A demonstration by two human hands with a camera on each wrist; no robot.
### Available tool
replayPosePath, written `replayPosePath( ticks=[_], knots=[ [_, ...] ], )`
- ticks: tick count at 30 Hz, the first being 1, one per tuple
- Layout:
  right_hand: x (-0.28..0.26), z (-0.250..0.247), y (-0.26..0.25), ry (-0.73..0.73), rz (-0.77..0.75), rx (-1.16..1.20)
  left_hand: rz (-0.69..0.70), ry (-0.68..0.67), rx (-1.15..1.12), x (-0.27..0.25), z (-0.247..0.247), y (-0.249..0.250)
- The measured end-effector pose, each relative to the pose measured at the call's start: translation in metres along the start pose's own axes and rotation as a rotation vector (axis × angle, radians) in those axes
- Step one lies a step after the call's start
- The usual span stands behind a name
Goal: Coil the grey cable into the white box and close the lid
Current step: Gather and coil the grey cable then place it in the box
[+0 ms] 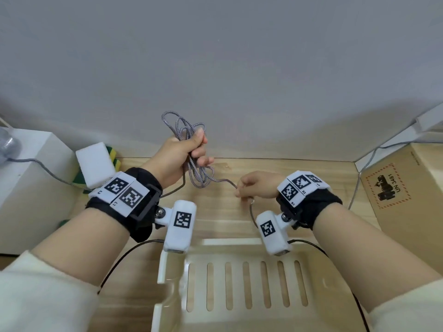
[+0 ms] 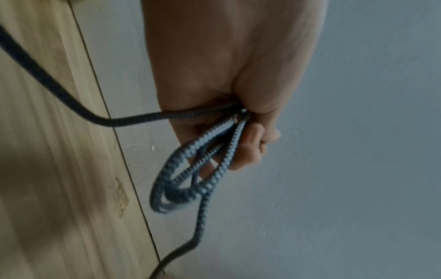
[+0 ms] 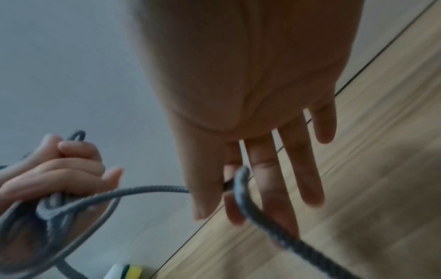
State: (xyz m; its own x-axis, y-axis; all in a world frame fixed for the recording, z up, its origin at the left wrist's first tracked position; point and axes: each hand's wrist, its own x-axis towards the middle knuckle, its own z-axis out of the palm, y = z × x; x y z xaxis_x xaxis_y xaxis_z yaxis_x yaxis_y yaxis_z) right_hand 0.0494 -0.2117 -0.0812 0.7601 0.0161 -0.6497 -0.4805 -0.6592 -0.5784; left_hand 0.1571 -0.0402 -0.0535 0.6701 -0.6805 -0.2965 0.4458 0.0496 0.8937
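— Above the wooden table (image 1: 275,212), near the grey wall (image 1: 227,56), several loops of the grey cable (image 1: 191,140) are gripped by the left hand (image 1: 178,155). Where is the rest of it seen?

— A bundle of loops is seen sticking up from the fist and another hanging below it. From the hanging loops one strand is led across to the right hand (image 1: 259,185), and past that hand it curves down toward the wrist camera.

— How are the fingers of each hand placed?

— On the left hand, the fingers (image 2: 250,149) are curled tightly round the bundle, with the thumb pressed on top. On the right hand, the strand is pinched between thumb and forefinger, as the right wrist view shows; the other fingers (image 3: 300,160) are held straight and slightly apart.

— And the white box (image 1: 239,283)?

— It is seen lying open at the near edge of the table, below both wrists, its slotted surface facing up. No cable is seen in it. A sponge (image 1: 96,164) is seen at the far left, and a cardboard box (image 1: 402,188) at the right.
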Motion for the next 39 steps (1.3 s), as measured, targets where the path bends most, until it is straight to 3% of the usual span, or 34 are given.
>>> replayPosePath(
  ticks=[2,4,8,10,13,18,24,28,33,39],
  knots=[
    [-0.001,-0.002,0.002,-0.081,0.030,0.051,-0.020,-0.034,0.070,0.000,0.005,0.001],
    [-0.001,-0.004,0.000,-0.067,0.044,0.094,-0.036,-0.048,0.193,-0.001,0.009,0.000],
    [-0.001,-0.008,-0.009,0.178,-0.015,0.323,-0.139,-0.042,0.410,0.001,0.015,-0.004],
    [-0.003,-0.008,-0.016,0.266,-0.114,0.278,-0.200,-0.069,0.533,0.002,0.016,-0.006],
    [-0.006,-0.008,-0.024,0.282,-0.231,0.108,-0.248,-0.088,0.645,0.002,0.018,-0.009],
    [-0.009,-0.008,-0.016,0.233,-0.220,0.056,-0.190,0.065,0.642,0.004,0.013,-0.010],
    [-0.015,-0.018,0.009,0.298,0.106,-0.191,-0.156,0.165,0.551,0.006,0.013,-0.011],
    [-0.020,-0.012,-0.004,0.289,-0.015,0.036,-0.203,0.117,0.494,0.007,0.018,-0.011],
    [-0.021,-0.006,-0.026,0.214,-0.073,0.071,-0.218,0.018,0.417,0.010,0.028,-0.008],
    [-0.020,0.004,-0.047,0.134,-0.129,-0.136,-0.252,0.078,0.350,0.009,0.035,-0.009]
  ],
)
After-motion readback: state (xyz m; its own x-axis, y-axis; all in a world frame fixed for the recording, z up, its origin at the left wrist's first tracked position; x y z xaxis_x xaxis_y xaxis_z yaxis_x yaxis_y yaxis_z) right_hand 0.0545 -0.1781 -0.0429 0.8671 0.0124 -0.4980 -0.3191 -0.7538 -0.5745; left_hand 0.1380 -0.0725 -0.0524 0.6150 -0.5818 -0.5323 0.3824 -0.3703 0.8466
